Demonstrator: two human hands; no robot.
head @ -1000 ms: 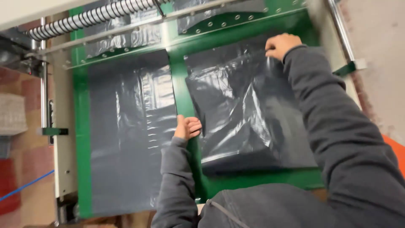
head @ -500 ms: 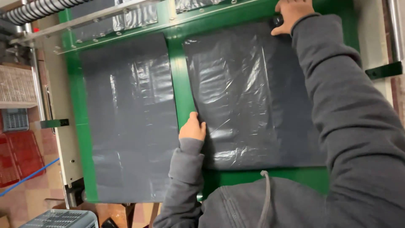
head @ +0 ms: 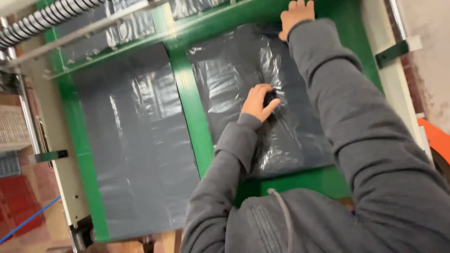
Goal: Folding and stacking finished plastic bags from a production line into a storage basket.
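Observation:
Two dark grey plastic bags lie flat on a green conveyor belt (head: 187, 107). My left hand (head: 259, 101) pinches a bunch of film in the middle of the right bag (head: 234, 79), which wrinkles around the fingers. My right hand (head: 295, 15) presses flat at that bag's far top edge, fingers spread. The left bag (head: 136, 140) lies smooth and untouched beside it.
A metal rail and a grey corrugated hose (head: 47, 21) run along the belt's far end, with more bag film beyond. The cream machine frame (head: 51, 136) borders the belt on the left. Red crates (head: 16, 211) stand on the floor at the left.
My left hand moved from the right bag's left edge to its middle and gripped the film. My right hand stayed at the top edge. The view shifted.

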